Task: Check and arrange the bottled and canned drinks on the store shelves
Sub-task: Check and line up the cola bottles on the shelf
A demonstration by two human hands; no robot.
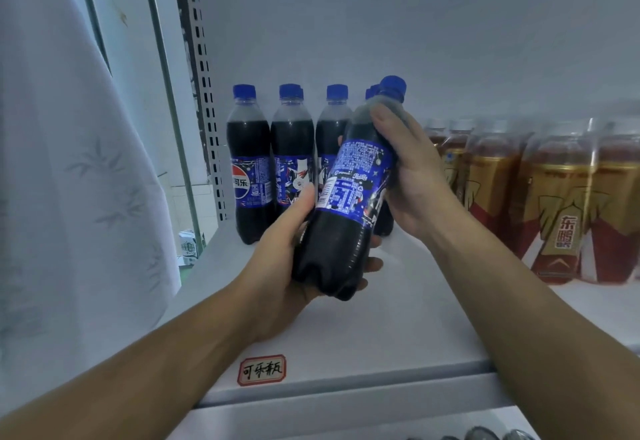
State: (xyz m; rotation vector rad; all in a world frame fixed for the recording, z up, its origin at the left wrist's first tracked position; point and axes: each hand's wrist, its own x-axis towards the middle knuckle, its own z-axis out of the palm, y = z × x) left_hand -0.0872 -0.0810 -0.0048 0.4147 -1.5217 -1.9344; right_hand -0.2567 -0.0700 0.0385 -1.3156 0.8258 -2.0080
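Observation:
A cola bottle [349, 204] with a blue cap and blue label is lifted and tilted above the white shelf [381, 329], its printed back label facing me. My left hand [294, 259] cups its base, thumb on the left side. My right hand [412, 176] wraps its upper half, thumb near the neck. Behind it a row of the same cola bottles [249, 162] stands upright at the shelf's back left.
Gold-and-red labelled drink bottles [561, 204] fill the shelf's right side. A red-bordered handwritten tag [261, 369] sits on the front edge. A slotted upright [206, 93] and a white curtain [69, 162] bound the left. Bottle tops [485, 434] show on the shelf below.

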